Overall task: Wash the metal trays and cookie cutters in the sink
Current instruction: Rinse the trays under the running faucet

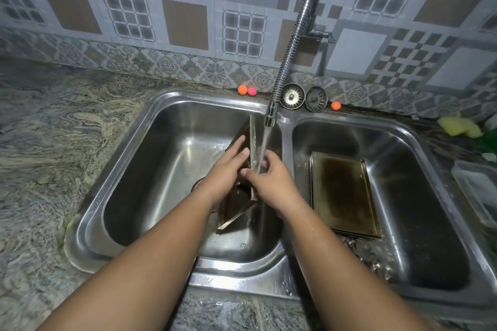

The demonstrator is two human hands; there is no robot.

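Note:
A dark, stained metal tray (236, 209) stands on edge in the left sink basin (166, 169), under water running from the tap (270, 115). My left hand (228, 166) lies flat against the tray's inner face, fingers straight. My right hand (269, 174) grips the tray's upright rim, fingers curled round it in the stream. A second stained tray (344, 193) lies flat in the right basin (419, 209). Several small metal cookie cutters (368, 252) lie in front of it on the basin floor.
Two sink strainers (304, 98) lean at the back rim, with small orange and pink balls (247, 90) beside them. A yellow sponge (460, 126) and a clear container (478, 185) sit on the right counter. Marbled counter (53, 142) spreads to the left.

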